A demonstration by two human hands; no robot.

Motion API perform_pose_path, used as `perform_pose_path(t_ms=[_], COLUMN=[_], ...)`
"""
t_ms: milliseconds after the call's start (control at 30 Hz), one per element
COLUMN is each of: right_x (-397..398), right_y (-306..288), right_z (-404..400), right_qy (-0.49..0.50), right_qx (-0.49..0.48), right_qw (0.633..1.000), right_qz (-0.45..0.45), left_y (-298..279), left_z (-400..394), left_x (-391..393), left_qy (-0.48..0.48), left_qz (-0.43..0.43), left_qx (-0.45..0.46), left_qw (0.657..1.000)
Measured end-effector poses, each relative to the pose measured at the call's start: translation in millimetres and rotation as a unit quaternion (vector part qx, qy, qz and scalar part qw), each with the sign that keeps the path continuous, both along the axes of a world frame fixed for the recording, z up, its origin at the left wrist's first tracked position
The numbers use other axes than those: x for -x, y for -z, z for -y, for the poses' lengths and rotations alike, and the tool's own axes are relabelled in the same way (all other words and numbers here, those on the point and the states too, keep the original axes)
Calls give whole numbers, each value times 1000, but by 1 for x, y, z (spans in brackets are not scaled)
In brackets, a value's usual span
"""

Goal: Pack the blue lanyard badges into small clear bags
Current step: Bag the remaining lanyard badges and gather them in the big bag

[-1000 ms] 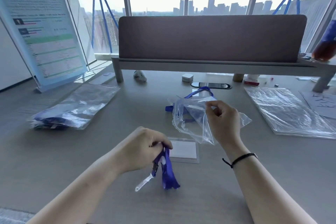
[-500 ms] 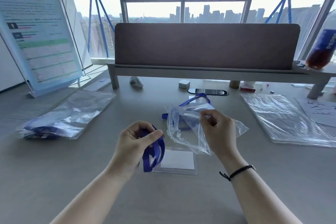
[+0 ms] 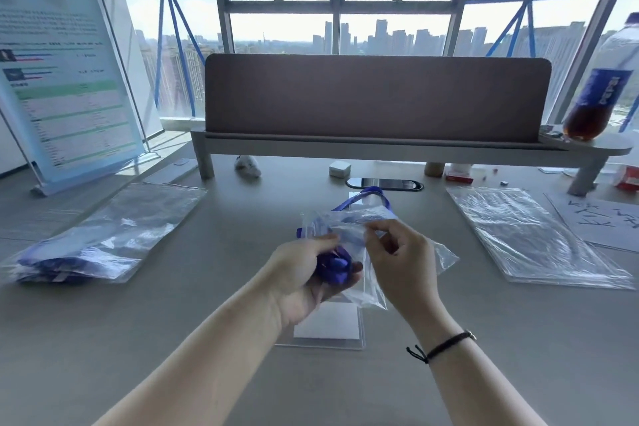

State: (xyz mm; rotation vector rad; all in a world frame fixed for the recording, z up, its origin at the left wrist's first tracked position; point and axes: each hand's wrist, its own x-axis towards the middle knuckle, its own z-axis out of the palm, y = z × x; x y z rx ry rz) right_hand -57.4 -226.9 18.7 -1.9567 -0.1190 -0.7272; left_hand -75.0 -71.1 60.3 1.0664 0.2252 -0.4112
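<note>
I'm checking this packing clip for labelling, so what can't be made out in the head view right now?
- Bunched blue lanyard: its clip is hidden inside the left hand.
- Small clear bag: whether the lanyard is inside yet, blurred by crinkled plastic and the right hand.
- Badge holder: top covered by the left hand.
- Poster: text too small.

Both hands raised, fingers curled: left hand [image 3: 297, 273], right hand [image 3: 397, 259]
</note>
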Motion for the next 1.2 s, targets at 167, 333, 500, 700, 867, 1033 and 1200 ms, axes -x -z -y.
perform_pose_path(t_ms=[167,333,500,700,867,1033,1200], right_x=[3,4,-8,-13,-14,-10,-7], right_y=[-4,-4,4,10,9,7,9], right_z=[-2,0,14,17,17,11,4], right_qy=[-17,-20,15,23,36,38,19], right_qx=[-13,-9,-19,-40,-40,-32,-22], right_qw=[1000,1000,999,998,998,998,999], right_qz=[7,13,-21,-43,-33,-27,-27], left_y=[-6,-13,-13,-14,4,43,44], left_z=[16,35,31,-3,-45,-83,-88], left_x=[-29,-42,-36,-24,-3,2,8], left_qy=[-44,-56,28,29,-42,189,240], left_qz=[-18,-21,42,99,183,272,273], left_qx=[21,34,-89,-109,-178,-626,-659], left_qw=[999,998,995,989,966,706,658])
